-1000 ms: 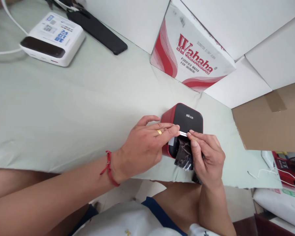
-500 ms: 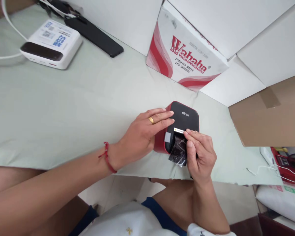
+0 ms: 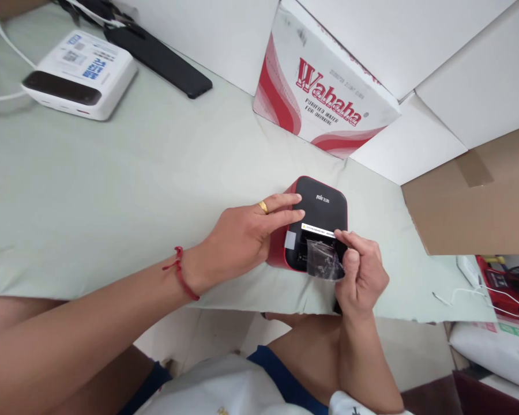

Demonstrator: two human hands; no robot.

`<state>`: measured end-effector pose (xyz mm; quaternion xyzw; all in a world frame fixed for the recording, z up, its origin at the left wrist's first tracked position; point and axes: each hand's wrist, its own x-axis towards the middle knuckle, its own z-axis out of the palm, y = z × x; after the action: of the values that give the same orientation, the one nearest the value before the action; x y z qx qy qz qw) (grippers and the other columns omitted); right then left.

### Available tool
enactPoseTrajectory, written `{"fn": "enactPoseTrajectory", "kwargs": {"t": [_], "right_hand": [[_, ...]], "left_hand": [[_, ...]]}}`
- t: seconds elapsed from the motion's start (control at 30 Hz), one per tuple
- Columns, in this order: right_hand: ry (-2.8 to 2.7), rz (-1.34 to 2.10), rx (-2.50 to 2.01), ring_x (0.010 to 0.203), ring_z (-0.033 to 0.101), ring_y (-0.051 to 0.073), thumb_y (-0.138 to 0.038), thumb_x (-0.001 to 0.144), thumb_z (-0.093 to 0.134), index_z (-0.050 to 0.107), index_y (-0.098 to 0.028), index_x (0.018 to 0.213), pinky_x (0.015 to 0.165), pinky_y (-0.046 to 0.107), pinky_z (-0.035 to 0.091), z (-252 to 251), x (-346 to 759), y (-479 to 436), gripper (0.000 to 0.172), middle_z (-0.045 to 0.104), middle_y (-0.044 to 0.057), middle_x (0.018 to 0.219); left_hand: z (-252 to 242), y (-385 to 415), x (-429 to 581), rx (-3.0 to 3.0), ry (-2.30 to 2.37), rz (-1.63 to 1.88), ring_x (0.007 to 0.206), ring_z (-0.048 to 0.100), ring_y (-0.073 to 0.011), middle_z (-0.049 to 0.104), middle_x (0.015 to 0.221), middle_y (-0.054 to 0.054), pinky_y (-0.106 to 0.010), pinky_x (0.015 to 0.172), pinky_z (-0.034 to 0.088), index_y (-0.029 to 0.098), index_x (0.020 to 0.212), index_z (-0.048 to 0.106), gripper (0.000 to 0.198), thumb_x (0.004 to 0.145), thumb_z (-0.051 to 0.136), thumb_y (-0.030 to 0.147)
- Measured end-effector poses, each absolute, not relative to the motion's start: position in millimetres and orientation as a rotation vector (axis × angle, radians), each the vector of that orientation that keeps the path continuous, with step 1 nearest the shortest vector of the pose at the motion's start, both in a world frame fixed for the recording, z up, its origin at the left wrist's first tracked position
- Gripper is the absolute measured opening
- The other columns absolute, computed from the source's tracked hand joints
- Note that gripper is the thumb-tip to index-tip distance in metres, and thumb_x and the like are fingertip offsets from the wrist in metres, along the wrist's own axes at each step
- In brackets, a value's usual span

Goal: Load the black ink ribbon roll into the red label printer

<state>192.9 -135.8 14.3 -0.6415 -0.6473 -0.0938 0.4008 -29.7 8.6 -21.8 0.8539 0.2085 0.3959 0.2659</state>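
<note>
Printer [image 3: 322, 204] near the table's [image 3: 112, 190] front edge: left hand [image 3: 242, 239] open flat on it, right hand [image 3: 363, 276] pinching film [image 3: 322, 259]

Your device [image 3: 322, 208] is red with a black top, its film [image 3: 324, 262] clear; the bench [image 3: 134, 190] pale green; the carton [image 3: 324, 98] white with red waves.
</note>
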Motion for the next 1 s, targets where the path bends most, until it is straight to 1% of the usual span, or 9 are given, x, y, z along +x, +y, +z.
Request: {"fn": "enactPoseTrajectory", "kwargs": {"t": [0.07,0.2,0.33,0.37,0.47,0.6,0.7,0.83,1.0], "right_hand": [[-1.614,-0.205,-1.614,0.11,0.074,0.022,-0.02,0.109,0.056,0.077,-0.029,0.127,0.108,0.047,0.06,14,192,-132,0.029,0.082,0.006,0.116],[-1.528,-0.207,-1.564,0.114,0.073,0.021,-0.021,0.111,0.052,0.076,-0.028,0.127,0.113,0.05,0.058,4,192,-129,0.029,0.082,0.004,0.115],[-1.442,-0.198,-1.516,0.119,0.074,0.023,-0.031,0.112,0.053,0.075,-0.025,0.13,0.115,0.055,0.055,-8,191,-132,0.029,0.083,0.006,0.117],[-1.409,-0.184,-1.512,0.119,0.075,0.024,-0.033,0.113,0.053,0.074,-0.023,0.131,0.115,0.056,0.055,-9,191,-133,0.03,0.083,0.007,0.117],[-1.271,-0.163,-1.483,0.119,0.078,0.025,-0.036,0.114,0.051,0.072,-0.02,0.134,0.113,0.056,0.057,-5,190,-132,0.033,0.082,0.01,0.119],[-1.11,-0.16,-1.429,0.116,0.08,0.023,-0.037,0.112,0.057,0.073,-0.02,0.129,0.115,0.055,0.058,4,194,-124,0.029,0.081,0.009,0.116],[-1.049,-0.131,-1.405,0.106,0.082,0.02,-0.037,0.11,0.063,0.076,-0.022,0.122,0.107,0.047,0.063,15,197,-118,0.024,0.082,0.006,0.109],[-1.22,0.081,-1.543,0.097,0.082,0.018,-0.035,0.107,0.069,0.08,-0.024,0.115,0.092,0.034,0.065,46,195,-114,0.017,0.085,0.003,0.102],[-1.712,0.197,-1.69,0.097,0.08,0.017,-0.032,0.106,0.066,0.082,-0.025,0.113,0.086,0.03,0.059,91,190,-95,0.019,0.086,0.001,0.108]], "left_hand": [[-19,10,-28,2.268,0.567,1.049,0.14,0.073,-0.0216,0.068,0.161,-0.008,-0.033,0.105,0.067,0.023,0.14,0.073,0.065,0.089,0.045,-0.006],[-12,10,-26,2.009,0.487,1.036,0.143,0.069,-0.0221,0.071,0.155,-0.008,-0.038,0.119,0.06,0.022,0.133,0.077,0.056,0.093,0.046,0.0],[-8,8,-25,1.646,0.507,0.942,0.116,0.072,-0.0195,0.063,0.158,-0.008,-0.034,0.094,0.065,0.031,0.143,0.073,0.051,0.097,0.057,0.014],[-9,8,-24,1.592,0.517,0.928,0.113,0.071,-0.0195,0.06,0.16,-0.008,-0.035,0.094,0.065,0.034,0.149,0.069,0.054,0.097,0.064,0.019],[-15,9,-22,1.512,0.529,0.906,0.132,0.064,-0.0259,0.051,0.166,-0.007,-0.046,0.113,0.059,0.042,0.16,0.057,0.075,0.09,0.078,0.027],[-20,11,-20,1.447,0.499,0.86,0.169,0.035,-0.0348,0.037,0.18,-0.002,-0.063,0.14,0.03,0.048,0.168,0.045,0.088,0.09,0.081,0.03],[-22,12,-20,1.382,0.481,0.807,0.177,0.018,-0.0364,0.027,0.187,0.0,-0.068,0.144,0.015,0.048,0.171,0.039,0.095,0.089,0.085,0.034],[-24,12,-21,1.268,0.474,0.745,0.178,0.012,-0.038,0.026,0.189,0.001,-0.072,0.143,0.009,0.047,0.17,0.041,0.097,0.087,0.089,0.036],[-24,10,-22,1.2,0.464,0.711,0.177,0.018,-0.0376,0.034,0.186,0.001,-0.068,0.144,0.016,0.046,0.163,0.052,0.088,0.086,0.092,0.041]]}}
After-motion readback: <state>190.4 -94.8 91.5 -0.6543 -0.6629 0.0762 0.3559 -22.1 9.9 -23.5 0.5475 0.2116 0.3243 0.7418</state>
